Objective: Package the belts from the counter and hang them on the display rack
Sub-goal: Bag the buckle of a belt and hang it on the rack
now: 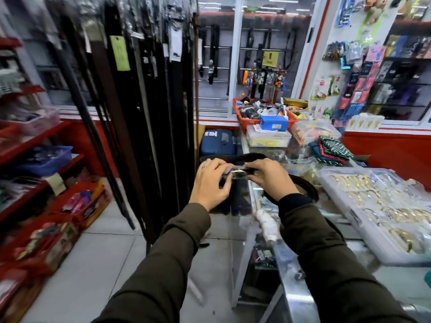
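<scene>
A dark belt (pixel 235 173) with a shiny buckle was pinched between the left hand (pixel 211 183) and right hand (pixel 268 177) over a cluttered glass counter (pixel 291 264), beside a rack (pixel 144 89) of hanging belts.

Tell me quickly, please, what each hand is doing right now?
Left hand: closed on the dark belt near its buckle.
Right hand: closed on the same belt from the other side.
</scene>
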`<state>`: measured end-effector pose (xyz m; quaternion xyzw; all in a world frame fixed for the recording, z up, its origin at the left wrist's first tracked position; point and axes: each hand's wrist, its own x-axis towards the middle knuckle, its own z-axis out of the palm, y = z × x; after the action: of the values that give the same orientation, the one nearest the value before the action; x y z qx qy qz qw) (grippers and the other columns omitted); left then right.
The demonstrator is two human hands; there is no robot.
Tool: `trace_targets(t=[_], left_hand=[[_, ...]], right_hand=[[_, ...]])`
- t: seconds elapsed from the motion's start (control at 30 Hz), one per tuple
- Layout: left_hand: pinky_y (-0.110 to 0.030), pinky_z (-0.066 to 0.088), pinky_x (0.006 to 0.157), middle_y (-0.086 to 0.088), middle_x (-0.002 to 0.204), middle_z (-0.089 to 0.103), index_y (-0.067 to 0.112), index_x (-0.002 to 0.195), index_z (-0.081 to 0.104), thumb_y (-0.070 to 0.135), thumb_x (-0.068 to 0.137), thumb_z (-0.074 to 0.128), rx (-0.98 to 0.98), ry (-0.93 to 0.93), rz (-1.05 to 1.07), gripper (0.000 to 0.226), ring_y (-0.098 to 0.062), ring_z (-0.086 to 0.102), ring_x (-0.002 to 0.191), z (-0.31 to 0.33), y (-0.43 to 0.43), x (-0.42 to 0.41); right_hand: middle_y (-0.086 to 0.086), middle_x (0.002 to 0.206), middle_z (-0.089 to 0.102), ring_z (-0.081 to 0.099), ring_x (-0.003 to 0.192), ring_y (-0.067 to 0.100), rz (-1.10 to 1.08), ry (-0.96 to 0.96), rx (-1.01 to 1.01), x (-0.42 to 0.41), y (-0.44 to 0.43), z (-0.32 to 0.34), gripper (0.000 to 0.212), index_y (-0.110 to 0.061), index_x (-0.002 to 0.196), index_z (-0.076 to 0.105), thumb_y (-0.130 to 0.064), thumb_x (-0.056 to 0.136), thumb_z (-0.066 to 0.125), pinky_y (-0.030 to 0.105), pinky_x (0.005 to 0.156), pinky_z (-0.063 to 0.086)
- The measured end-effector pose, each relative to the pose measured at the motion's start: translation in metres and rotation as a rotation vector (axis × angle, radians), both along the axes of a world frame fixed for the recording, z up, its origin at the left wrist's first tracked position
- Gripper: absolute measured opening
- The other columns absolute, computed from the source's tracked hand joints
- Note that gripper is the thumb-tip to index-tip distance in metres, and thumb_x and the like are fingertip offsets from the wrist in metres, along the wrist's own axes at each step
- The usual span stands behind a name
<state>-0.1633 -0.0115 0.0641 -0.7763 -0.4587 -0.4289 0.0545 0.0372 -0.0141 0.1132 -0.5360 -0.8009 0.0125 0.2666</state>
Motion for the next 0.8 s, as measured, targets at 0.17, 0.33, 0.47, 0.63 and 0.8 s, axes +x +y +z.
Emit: trace_targets(t=[0.17, 0.33, 0.47, 0.63, 0.8], left_hand=[[-0.036, 0.033, 0.112, -0.002, 0.131, 0.048, 0.024, 0.129, 0.059, 0.039, 0.097, 0.06, 0.044, -0.286, 0.28, 0.036, -0.019, 0.045, 0.125, 0.009, -0.016, -0.041], [-0.015, 0.05, 0.078, 0.002, 0.104, 0.068, 0.021, 0.112, 0.065, 0.035, 0.095, 0.069, -0.158, -0.778, 0.089, 0.022, -0.001, 0.064, 0.089, 0.017, -0.031, -0.062], [-0.038, 0.063, 0.085, -0.003, 0.102, 0.078, 0.017, 0.109, 0.076, 0.03, 0.089, 0.077, -0.291, -0.941, 0.07, 0.023, -0.018, 0.075, 0.097, 0.025, -0.035, -0.076], [-0.048, 0.062, 0.087, -0.008, 0.103, 0.079, 0.01, 0.107, 0.077, 0.023, 0.089, 0.078, -0.254, -0.986, 0.093, 0.023, -0.024, 0.075, 0.097, 0.04, -0.042, -0.094], [-0.048, 0.061, 0.091, -0.01, 0.101, 0.078, 0.004, 0.11, 0.075, 0.021, 0.091, 0.075, -0.183, -1.047, 0.104, 0.025, -0.022, 0.076, 0.098, 0.058, -0.044, -0.109]], right_hand=[[0.003, 0.115, 0.077, 0.07, 0.106, 0.013, 0.118, 0.259, -0.067, -0.052, 0.006, 0.007, 0.039, -0.015, 0.12, 0.073, -0.023, 0.083, 0.081, 0.034, 0.099, 0.054], [-0.006, 0.113, 0.072, 0.065, 0.099, -0.006, 0.228, 0.531, -0.201, -0.099, 0.01, 0.007, 0.046, -0.015, 0.124, 0.07, -0.026, 0.081, 0.083, 0.007, 0.091, 0.049], [-0.003, 0.109, 0.073, 0.065, 0.092, -0.011, 0.28, 0.643, -0.211, -0.119, 0.01, 0.008, 0.05, -0.009, 0.122, 0.071, -0.028, 0.078, 0.085, 0.008, 0.089, 0.053], [-0.005, 0.121, 0.064, 0.059, 0.114, 0.007, 0.317, 0.61, -0.1, -0.136, 0.005, 0.011, 0.045, -0.016, 0.12, 0.073, -0.037, 0.08, 0.08, 0.021, 0.094, 0.05], [-0.015, 0.097, 0.06, 0.058, 0.084, -0.004, 0.402, 0.64, -0.105, -0.158, 0.008, 0.018, 0.044, -0.022, 0.123, 0.07, -0.039, 0.083, 0.076, 0.009, 0.073, 0.045]])
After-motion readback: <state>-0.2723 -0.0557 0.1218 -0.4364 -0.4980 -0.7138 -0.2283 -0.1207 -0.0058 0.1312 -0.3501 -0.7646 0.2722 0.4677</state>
